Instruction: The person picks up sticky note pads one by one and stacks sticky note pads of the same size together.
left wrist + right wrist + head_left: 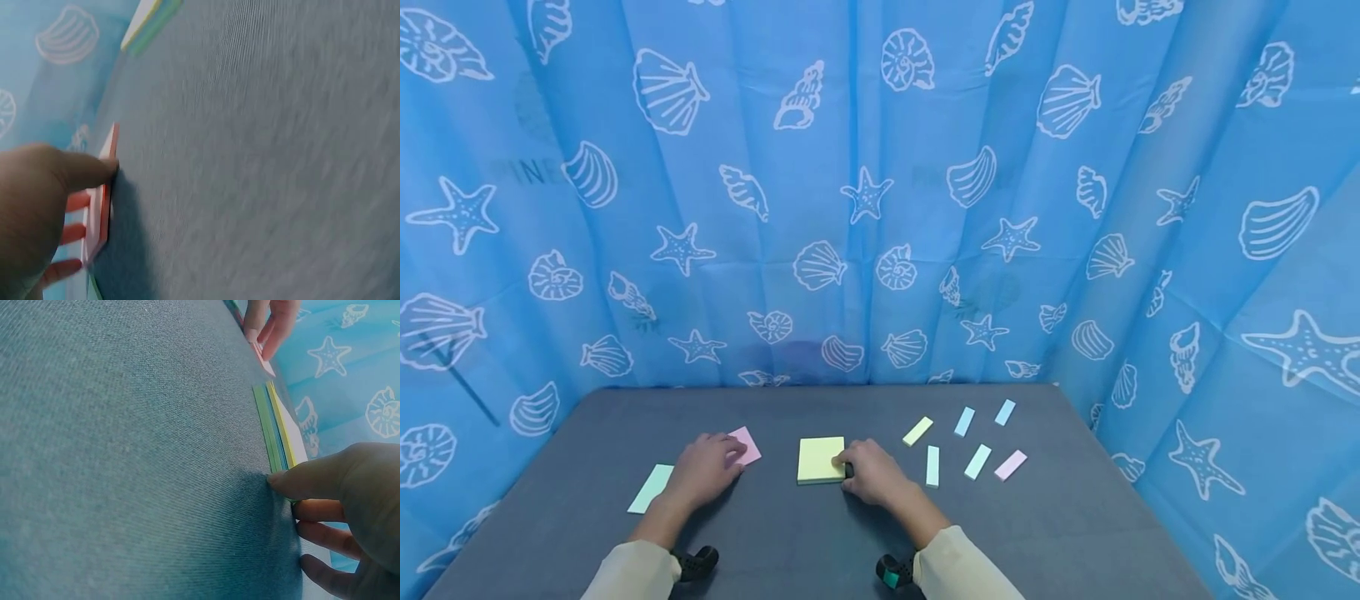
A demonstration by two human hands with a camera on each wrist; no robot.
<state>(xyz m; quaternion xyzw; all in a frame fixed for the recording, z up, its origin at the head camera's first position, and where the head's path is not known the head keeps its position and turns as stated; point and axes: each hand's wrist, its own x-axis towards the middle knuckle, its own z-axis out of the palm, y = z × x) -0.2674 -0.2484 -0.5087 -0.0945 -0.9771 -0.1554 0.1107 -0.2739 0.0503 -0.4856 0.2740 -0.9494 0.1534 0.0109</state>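
Dark grey desk (pixel 1060 533), cloth-like surface. Blue curtain (pixel 880 208) with white shell and starfish print hangs behind and on both sides. Pale green note (pixel 651 488) lies flat near the desk's left edge. Right half: six small paper strips, spread apart, none touching: yellow-green strip (pixel 917 431), two light blue strips (pixel 964 422) (pixel 1004 412), two mint strips (pixel 932 466) (pixel 977 462), pink strip (pixel 1010 465).
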